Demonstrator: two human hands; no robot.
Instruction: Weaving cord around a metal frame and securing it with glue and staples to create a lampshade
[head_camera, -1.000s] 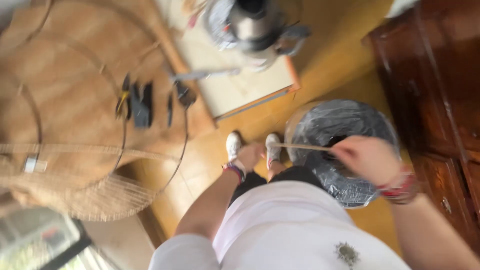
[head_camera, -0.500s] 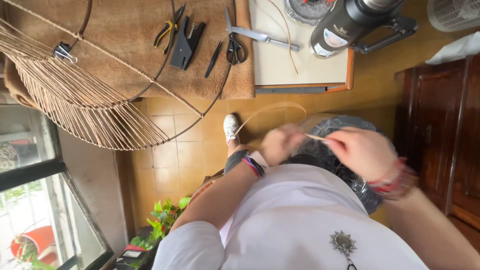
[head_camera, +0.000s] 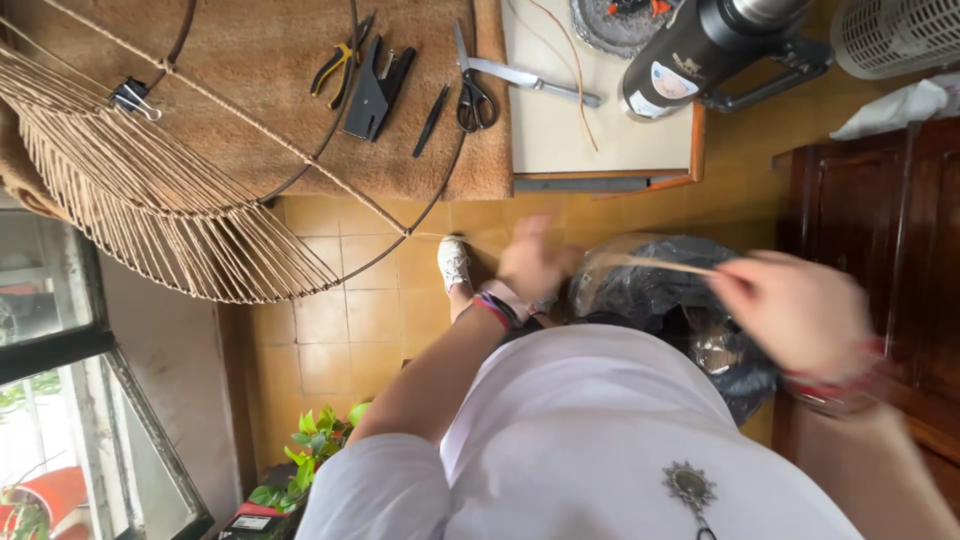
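My left hand (head_camera: 535, 262) and my right hand (head_camera: 795, 310) are held out over a black plastic bag (head_camera: 660, 295) on the floor, both blurred by motion. A thin tan reed strand (head_camera: 655, 264) runs between them; my right hand pinches one end and the left hand is at the other. A wire ring frame wound with tan fibre strands (head_camera: 150, 190) juts off a brown cloth-covered table (head_camera: 270, 110). A tan cord (head_camera: 300, 160) crosses the ring.
On the brown cloth lie yellow-handled pliers (head_camera: 335, 68), a black stapler (head_camera: 375, 88), a thin black tool (head_camera: 432, 120) and scissors (head_camera: 475, 95). A dark thermos (head_camera: 700, 50) stands on a cream board (head_camera: 590, 130). A dark wooden cabinet (head_camera: 880, 250) is at right, a green plant (head_camera: 310, 450) and window at left.
The view has swung toward the table and window. My hands have moved apart, drawing the reed strand out straight over the black bag.
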